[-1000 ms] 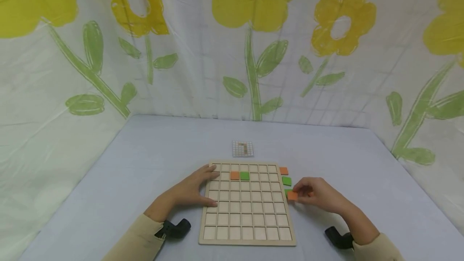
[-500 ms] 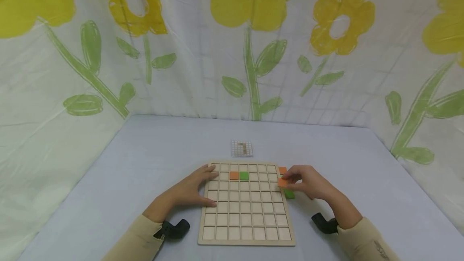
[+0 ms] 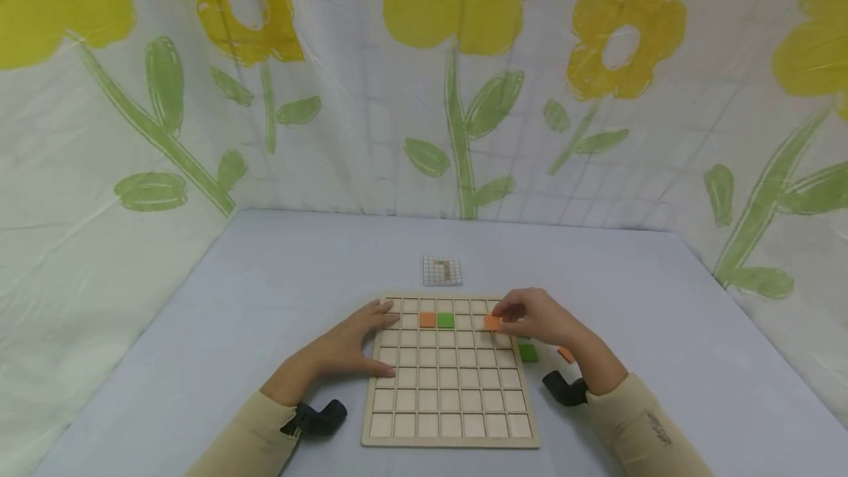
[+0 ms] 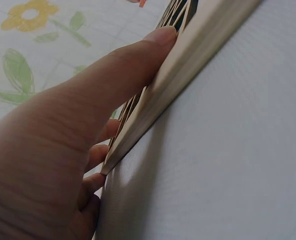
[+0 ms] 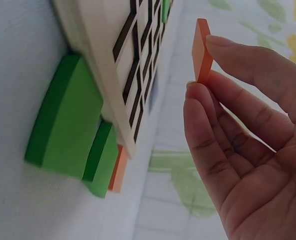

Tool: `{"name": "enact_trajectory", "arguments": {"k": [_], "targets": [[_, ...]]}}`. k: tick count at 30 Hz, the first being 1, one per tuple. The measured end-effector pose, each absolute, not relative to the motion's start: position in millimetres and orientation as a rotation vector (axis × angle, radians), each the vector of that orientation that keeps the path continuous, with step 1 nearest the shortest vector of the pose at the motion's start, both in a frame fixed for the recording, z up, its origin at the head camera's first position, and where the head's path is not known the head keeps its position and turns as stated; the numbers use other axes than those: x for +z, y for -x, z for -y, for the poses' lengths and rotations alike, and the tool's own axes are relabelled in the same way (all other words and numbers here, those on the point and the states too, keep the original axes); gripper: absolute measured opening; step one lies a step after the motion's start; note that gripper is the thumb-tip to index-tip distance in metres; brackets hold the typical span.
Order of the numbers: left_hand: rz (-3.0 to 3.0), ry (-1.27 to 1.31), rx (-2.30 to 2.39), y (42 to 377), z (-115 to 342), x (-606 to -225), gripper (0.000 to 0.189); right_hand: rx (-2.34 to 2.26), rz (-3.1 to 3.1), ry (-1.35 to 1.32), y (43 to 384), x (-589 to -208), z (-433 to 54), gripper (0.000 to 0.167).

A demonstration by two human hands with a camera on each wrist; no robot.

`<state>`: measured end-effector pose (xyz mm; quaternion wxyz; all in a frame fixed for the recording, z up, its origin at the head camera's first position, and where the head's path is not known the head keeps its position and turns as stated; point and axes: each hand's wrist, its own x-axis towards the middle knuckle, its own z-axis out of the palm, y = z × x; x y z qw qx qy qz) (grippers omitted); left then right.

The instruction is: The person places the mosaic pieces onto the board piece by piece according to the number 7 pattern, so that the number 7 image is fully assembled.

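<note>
A wooden grid board [image 3: 450,443] lies on the table. My left hand [image 3: 347,341] rests along its left edge, thumb and fingers spread on the frame; in the left wrist view the thumb [image 4: 132,62] lies over the rim. Between thumb and fingertips my right hand [image 3: 539,319] pinches an orange square tile [image 5: 202,52], held over the upper right cells of the board. Another orange tile [image 3: 428,319] and a green tile [image 3: 446,320] sit side by side in cells of the second row from the top.
Beside the board's right edge lie green tiles [image 5: 65,120] and an orange tile [image 5: 117,170], partly hidden by my right hand in the head view. One more orange tile [image 3: 566,354] lies by my right wrist. A small grid-pattern card [image 3: 442,271] lies beyond the board.
My right hand has carried the orange tile from beside the board's right edge leftward and farther from me, over the upper right cells. The left hand stays in place.
</note>
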<state>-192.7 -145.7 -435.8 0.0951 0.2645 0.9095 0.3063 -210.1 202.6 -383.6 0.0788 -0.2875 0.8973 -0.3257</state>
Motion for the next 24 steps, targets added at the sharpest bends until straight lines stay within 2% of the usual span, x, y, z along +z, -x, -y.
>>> {"name": "enact_trajectory", "arguments": {"k": [24], "targets": [[-2.704,-0.788,0.902,193,145,-436,0.091,-0.974,-2.598,0.839,235,-386,-169,0.018]]}}
